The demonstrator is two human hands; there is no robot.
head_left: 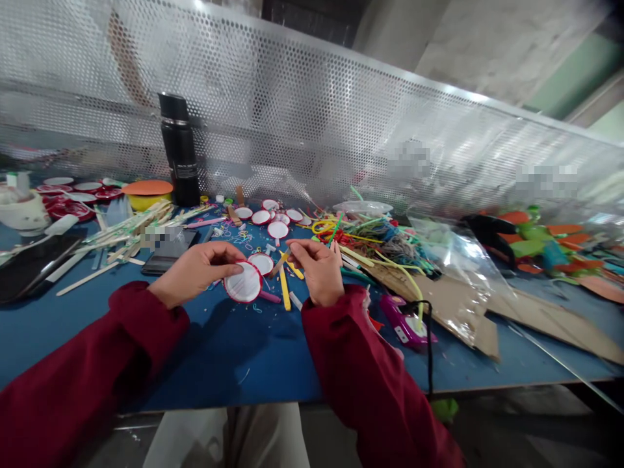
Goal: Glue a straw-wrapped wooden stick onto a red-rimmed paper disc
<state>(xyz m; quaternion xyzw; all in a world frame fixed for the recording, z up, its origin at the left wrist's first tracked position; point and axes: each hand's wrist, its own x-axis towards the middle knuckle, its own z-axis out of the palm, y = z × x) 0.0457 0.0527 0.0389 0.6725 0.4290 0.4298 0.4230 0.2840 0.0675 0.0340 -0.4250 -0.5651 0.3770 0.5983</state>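
Note:
My left hand (pixel 205 268) pinches a round white disc with a red rim (pixel 244 284) between thumb and fingertips, above the blue table. To its right, my right hand (pixel 316 268) has thumb and forefinger pressed together; whatever lies between them is too small to make out. A thin brownish strip (pixel 279 265) shows just left of those fingertips. Behind the held disc lies another red-rimmed white disc (pixel 262 263). Beneath the right hand a yellow strip (pixel 285 289) rests on the table, and several more red-rimmed discs (pixel 277 230) are grouped farther back.
A black bottle (pixel 179 149) stands by the perforated metal screen (pixel 302 110). Wooden sticks (pixel 131 231) and a dark phone-like slab (pixel 168 250) lie left. Rightward are tangled coloured cords (pixel 380 237), a purple device (pixel 404 322), cardboard (pixel 448 302) and clear plastic (pixel 463 266).

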